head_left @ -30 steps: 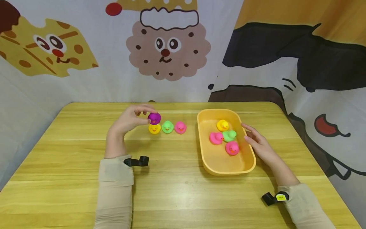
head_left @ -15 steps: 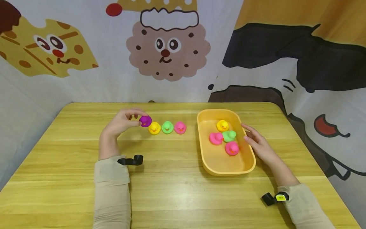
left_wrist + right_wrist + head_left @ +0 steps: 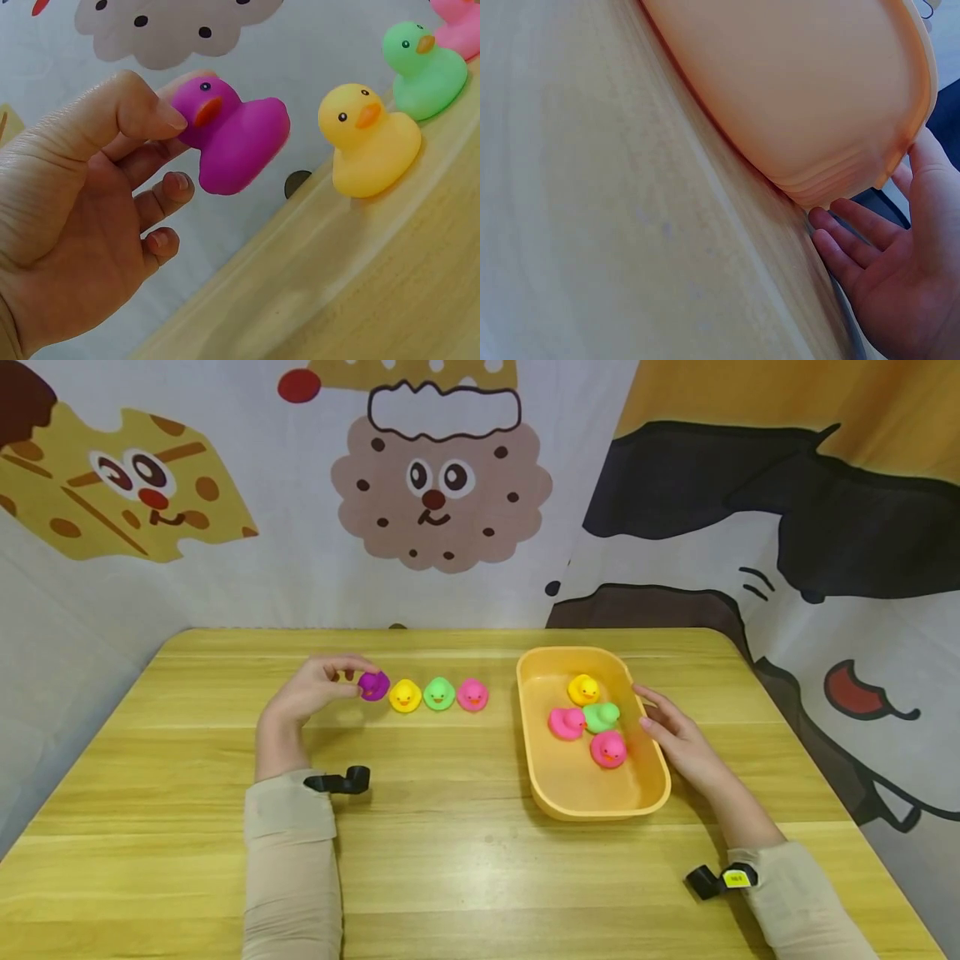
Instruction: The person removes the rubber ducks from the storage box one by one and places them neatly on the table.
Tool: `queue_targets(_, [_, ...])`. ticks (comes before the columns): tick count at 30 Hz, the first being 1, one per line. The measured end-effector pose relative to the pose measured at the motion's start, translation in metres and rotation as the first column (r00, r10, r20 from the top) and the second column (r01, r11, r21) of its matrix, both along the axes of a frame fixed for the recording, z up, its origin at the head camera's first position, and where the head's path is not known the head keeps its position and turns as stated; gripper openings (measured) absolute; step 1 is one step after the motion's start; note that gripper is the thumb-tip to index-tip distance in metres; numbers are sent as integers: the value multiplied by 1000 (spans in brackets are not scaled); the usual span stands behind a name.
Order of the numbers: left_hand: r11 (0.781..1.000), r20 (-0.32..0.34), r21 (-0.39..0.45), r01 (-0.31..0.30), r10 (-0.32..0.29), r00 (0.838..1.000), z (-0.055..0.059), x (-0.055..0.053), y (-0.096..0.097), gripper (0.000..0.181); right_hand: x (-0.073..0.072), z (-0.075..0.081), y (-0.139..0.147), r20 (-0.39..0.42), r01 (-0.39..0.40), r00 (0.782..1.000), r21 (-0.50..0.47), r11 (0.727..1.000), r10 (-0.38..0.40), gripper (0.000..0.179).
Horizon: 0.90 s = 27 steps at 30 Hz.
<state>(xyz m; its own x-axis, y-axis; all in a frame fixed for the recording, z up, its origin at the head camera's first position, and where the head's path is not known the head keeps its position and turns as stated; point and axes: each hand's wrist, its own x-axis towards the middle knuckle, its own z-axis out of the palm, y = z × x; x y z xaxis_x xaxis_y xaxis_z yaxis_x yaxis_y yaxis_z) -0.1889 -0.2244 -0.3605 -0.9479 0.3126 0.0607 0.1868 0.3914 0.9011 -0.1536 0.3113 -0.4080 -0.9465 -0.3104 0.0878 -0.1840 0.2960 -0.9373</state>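
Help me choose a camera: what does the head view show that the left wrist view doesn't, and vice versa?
Only the head view: the right hand touching the tub, with four ducks inside.

Only the left wrist view: the palm of the left hand.

Both: that hand pinching the purple duck, beside a yellow duck, green duck and pink duck on the table.

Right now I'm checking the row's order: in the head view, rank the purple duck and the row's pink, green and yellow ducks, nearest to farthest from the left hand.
1. Purple duck, pinched in the left hand.
2. Yellow duck, right of the purple one.
3. Green duck, in the row's middle.
4. Pink duck, at the row's right end.
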Motion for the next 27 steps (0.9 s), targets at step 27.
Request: queue_targets(27, [999, 146, -18, -41, 44, 988, -31, -10, -10, 33, 1, 2, 0, 24, 3, 1000, 1, 1000, -3, 52])
